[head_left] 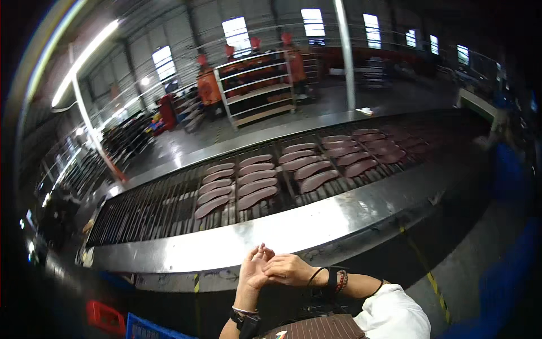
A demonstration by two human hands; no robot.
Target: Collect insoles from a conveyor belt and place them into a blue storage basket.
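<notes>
My left hand (252, 273) is raised in front of the conveyor's near metal edge, palm turned up and fingers stretched out. Across its palm lies my right hand (289, 269), its fingers bent and pressed together. Whether anything small sits between the two hands is hidden. Beyond them, dark reddish-brown pieces shaped like shoe soles (257, 185) lie in several columns on the slatted conveyor bed (141, 209). Neither hand touches these pieces.
A bright metal rail (226, 244) borders the conveyor on my side. Below left stand a red crate (105, 317) and a blue crate (149, 327). Past the conveyor are a shelf rack (259, 90) and a white post (345, 56). Yellow-black tape (435, 285) marks the floor.
</notes>
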